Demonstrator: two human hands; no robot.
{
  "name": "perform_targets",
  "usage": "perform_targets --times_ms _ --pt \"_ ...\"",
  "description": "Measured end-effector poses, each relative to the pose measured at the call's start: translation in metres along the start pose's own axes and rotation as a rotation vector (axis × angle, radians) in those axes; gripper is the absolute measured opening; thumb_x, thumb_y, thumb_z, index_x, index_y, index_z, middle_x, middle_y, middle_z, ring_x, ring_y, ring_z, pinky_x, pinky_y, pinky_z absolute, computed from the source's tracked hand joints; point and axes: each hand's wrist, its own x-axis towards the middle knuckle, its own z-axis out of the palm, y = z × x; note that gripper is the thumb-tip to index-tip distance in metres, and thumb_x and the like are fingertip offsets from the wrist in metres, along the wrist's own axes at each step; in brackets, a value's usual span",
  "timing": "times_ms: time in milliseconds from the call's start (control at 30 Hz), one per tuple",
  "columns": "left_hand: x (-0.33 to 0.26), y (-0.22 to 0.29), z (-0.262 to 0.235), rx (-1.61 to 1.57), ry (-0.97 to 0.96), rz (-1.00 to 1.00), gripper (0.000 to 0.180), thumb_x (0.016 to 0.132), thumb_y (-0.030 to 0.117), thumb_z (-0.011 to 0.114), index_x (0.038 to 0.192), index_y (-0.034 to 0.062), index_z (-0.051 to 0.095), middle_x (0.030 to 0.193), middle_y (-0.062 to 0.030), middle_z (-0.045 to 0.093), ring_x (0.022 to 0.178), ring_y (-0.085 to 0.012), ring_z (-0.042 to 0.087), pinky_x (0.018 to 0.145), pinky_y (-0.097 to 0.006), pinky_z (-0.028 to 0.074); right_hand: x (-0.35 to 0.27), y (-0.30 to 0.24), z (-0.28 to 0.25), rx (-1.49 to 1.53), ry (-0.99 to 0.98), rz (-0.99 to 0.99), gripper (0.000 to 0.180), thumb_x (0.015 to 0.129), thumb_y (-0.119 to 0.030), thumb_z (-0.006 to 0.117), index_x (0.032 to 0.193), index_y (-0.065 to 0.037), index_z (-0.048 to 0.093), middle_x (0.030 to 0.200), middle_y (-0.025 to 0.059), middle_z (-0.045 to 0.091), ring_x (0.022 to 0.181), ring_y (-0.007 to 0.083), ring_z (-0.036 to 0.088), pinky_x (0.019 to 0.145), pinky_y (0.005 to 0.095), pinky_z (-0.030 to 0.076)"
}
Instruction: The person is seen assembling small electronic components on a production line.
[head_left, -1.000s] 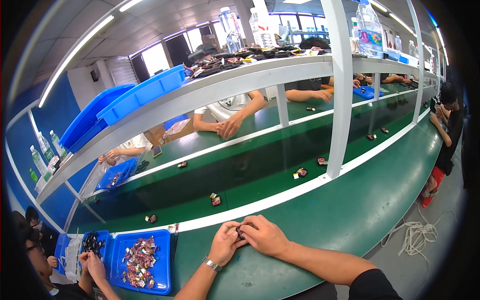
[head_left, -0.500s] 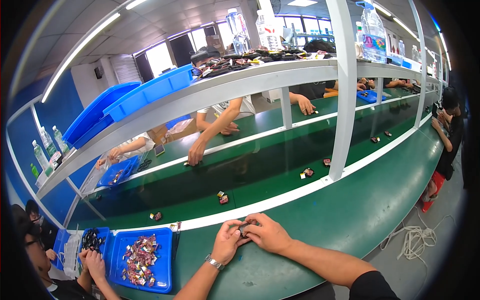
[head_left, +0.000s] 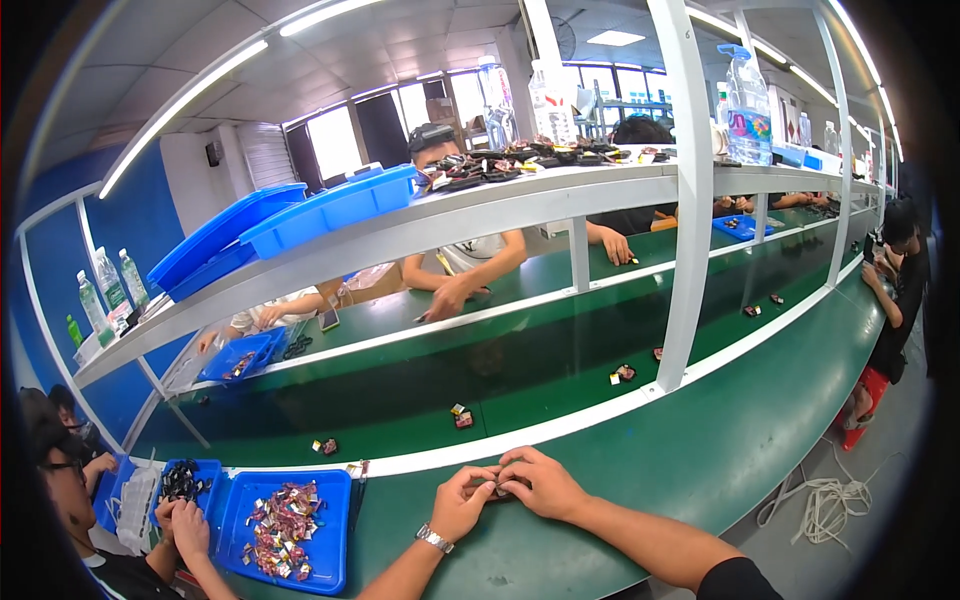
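Note:
My left hand [head_left: 461, 507] and my right hand [head_left: 545, 487] meet over the green table [head_left: 640, 450], fingertips pressed together around a small dark piece [head_left: 500, 490]. Most of that piece is hidden by my fingers, so its kind does not show. A metal-band watch sits on my left wrist. To the left of my left hand stands a blue tray [head_left: 340, 545] with a heap of small reddish parts [head_left: 283, 528] that carry white and yellow tabs.
Past a white rail [head_left: 570, 425] runs a dark green belt with scattered small parts [head_left: 462, 417]. White posts [head_left: 683, 220] hold a shelf with blue trays [head_left: 330, 210] and bottles. Co-workers sit opposite and at both sides. A coiled white cable [head_left: 830, 505] lies on the floor at right.
The view has tilted, so the scene sits a little lower. My hands stay together, with the dark piece now more covered. An opposite co-worker's hand has drawn back from the belt.

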Motion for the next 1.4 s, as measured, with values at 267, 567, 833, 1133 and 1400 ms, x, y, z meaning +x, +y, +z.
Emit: perform_targets --times_ms 267,567,833,1133,1400 --pt "0.005 0.002 -0.002 0.184 0.079 0.016 0.014 0.093 0.000 0.056 0.105 -0.0039 0.062 0.110 -0.0138 0.068 0.095 -0.0198 0.069 0.079 -0.029 0.058 0.012 0.026 -0.035 -0.114 0.083 0.029 0.007 0.080 -0.008 0.066 0.085 -0.004 0.065 0.097 0.0103 0.061 0.086 0.0286 0.063 0.078 0.0358 0.051" --pt "0.005 0.002 -0.002 0.278 0.040 -0.015 0.013 0.091 0.002 0.058 0.100 -0.0009 0.065 0.102 -0.0107 0.071 0.093 -0.0164 0.069 0.081 -0.029 0.055 -0.039 0.091 -0.168 -0.491 0.289 0.413 0.014 0.074 -0.014 0.075 0.081 -0.003 0.070 0.087 0.0116 0.064 0.071 0.0218 0.062 0.070 0.0333 0.052" --pt "0.004 0.000 -0.003 0.323 0.051 -0.026 0.013 0.089 0.002 0.060 0.100 0.0002 0.067 0.099 -0.0100 0.072 0.090 -0.0144 0.069 0.081 -0.028 0.055 -0.036 0.085 -0.193 -0.953 0.276 0.339 0.026 0.076 -0.008 0.068 0.101 -0.003 0.066 0.103 0.0143 0.062 0.093 0.0320 0.062 0.082 0.0405 0.051" --pt "0.009 -0.001 -0.007 0.274 -0.010 -0.087 0.012 0.092 0.001 0.056 0.101 -0.0025 0.063 0.104 -0.0123 0.069 0.096 -0.0166 0.066 0.081 -0.028 0.055 0.072 0.208 -0.156 -1.299 0.103 0.736 0.028 0.084 -0.011 0.056 0.109 0.001 0.059 0.114 0.0247 0.058 0.099 0.0358 0.062 0.083 0.0438 0.052" --pt "0.007 0.004 -0.011 0.164 0.003 -0.124 0.013 0.093 0.003 0.055 0.100 -0.0022 0.064 0.104 -0.0104 0.069 0.095 -0.0153 0.067 0.081 -0.028 0.055 0.080 0.169 -0.155 -1.167 0.023 0.477 0.041 0.080 -0.010 0.063 0.119 -0.003 0.057 0.115 0.0211 0.061 0.103 0.0362 0.061 0.086 0.0443 0.052"
